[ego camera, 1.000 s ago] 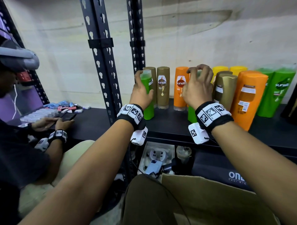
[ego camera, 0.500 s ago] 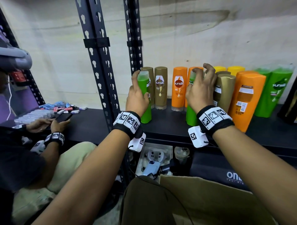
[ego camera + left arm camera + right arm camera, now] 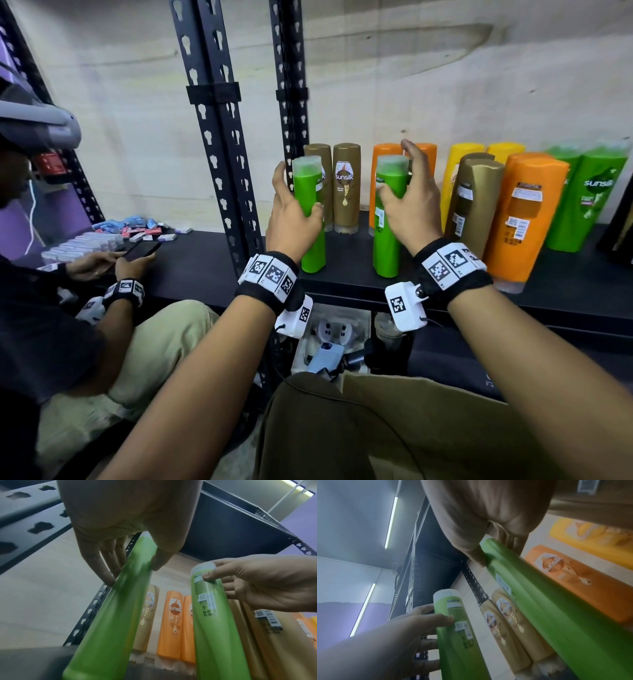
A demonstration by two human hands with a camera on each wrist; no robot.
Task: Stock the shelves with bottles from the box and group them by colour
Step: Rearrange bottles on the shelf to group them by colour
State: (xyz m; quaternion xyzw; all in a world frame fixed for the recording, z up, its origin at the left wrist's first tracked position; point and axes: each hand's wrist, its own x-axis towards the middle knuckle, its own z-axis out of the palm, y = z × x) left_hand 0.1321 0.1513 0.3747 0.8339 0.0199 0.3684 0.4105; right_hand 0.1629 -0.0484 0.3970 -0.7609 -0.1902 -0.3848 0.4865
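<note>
Two slim green bottles stand upright near the front edge of the black shelf (image 3: 565, 294). My left hand (image 3: 298, 190) grips the left green bottle (image 3: 313, 240) high up, thumb in front and fingers round its left side; the left wrist view shows the same hand (image 3: 133, 573) pinching that bottle (image 3: 109, 615). My right hand (image 3: 397, 169) holds the right green bottle (image 3: 387, 246) near its cap, thumb on the label side and fingers behind. The right wrist view shows this hand (image 3: 498, 554) on its bottle (image 3: 556, 601).
Behind stand brown bottles (image 3: 346, 188), orange ones (image 3: 524, 219), a gold one (image 3: 476, 205), yellow ones (image 3: 459, 164) and large green ones (image 3: 596, 198) at far right. A black upright post (image 3: 219, 137) rises left of my left hand. Another person (image 3: 68, 342) sits left with a phone (image 3: 142, 251). A cardboard box (image 3: 376, 428) lies below.
My right hand has come off the top of the right green bottle onto its side, so the cap now shows. Both bottles stay standing on the shelf.
</note>
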